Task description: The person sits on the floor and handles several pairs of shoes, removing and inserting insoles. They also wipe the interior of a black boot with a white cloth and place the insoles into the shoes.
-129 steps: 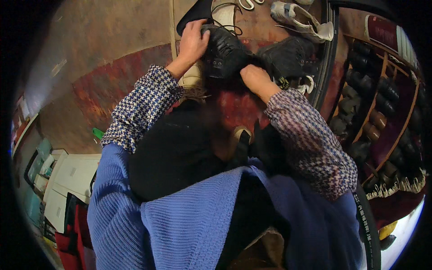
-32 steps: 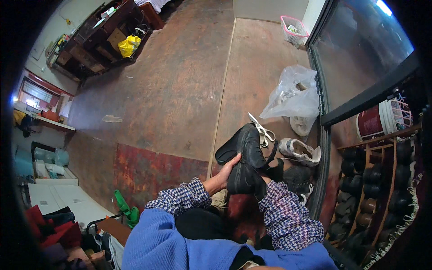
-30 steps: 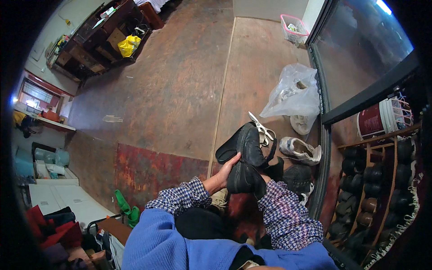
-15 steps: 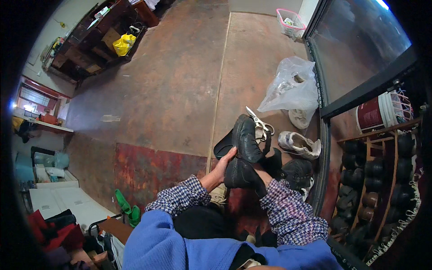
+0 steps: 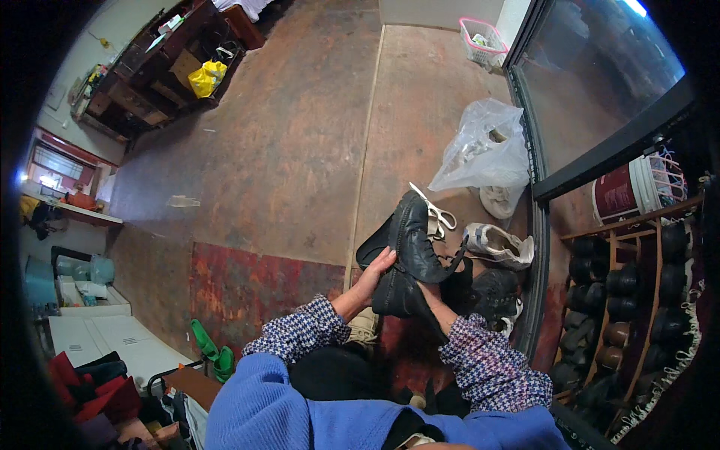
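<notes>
Two black lace-up shoes are in my hands, one above the other: the upper shoe [image 5: 420, 241] and the lower shoe [image 5: 399, 292] meet near my left thumb. My left hand [image 5: 374, 276] grips them from the left side, its thumb lying over the place where they meet. From the right, my right hand [image 5: 433, 295] holds the upper shoe, reaching in between the two; its fingers are hidden behind them. A dark flat shape [image 5: 374, 246] shows just left of the upper shoe. White-handled scissors [image 5: 442, 217] lie beyond it on the floor.
Right of my hands are a pale sneaker [image 5: 498, 244] and a black shoe [image 5: 495, 291]. A clear plastic bag [image 5: 486, 146] lies beside the glass door frame [image 5: 537, 184]. A shoe rack [image 5: 600, 315] stands at right. Green footwear [image 5: 214, 349] sits at lower left.
Both shoes have turned and tilted slightly in my hands, and the upper one shows more of its side. My left hand has shifted a little along them. Nothing was let go.
</notes>
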Demonstrator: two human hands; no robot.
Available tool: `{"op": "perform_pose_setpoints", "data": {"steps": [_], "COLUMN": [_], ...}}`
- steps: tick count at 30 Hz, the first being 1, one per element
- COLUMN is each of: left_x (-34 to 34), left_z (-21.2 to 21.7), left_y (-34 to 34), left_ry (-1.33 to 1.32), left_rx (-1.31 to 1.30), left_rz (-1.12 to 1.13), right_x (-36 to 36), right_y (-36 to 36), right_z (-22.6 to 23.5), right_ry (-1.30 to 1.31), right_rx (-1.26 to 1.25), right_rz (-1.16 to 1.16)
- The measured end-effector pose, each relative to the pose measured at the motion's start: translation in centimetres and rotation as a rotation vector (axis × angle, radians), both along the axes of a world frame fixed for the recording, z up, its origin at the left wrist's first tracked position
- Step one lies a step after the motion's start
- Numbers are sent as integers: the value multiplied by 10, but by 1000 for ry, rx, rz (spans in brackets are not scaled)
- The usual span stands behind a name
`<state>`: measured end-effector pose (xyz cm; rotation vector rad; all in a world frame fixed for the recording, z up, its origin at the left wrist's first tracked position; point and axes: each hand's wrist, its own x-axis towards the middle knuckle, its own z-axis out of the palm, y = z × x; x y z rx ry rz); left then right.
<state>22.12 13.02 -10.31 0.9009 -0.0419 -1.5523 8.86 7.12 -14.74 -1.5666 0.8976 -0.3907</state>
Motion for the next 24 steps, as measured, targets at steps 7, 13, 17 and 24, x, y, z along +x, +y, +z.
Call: {"op": "perform_pose_setpoints", "data": {"steps": [7,13,17,24], "left_x": [-12,-11,2,8], "left_z": [-5,-3,-24,-17], "left_y": [12,12,12,10], "left_ry": [164,332,393,447], "left_rx": [210,241,173,109], "left_rz": [28,-3,-4,-16], "right_x": [11,12,-8,-4], "right_y": [-2,-12,-19,-20], "right_z": [4,8,8,34], "right_ry": [-55,28,-94,79], "right_rx": [90,197,93,-1], "right_rz": [-14,-3,307,434]}}
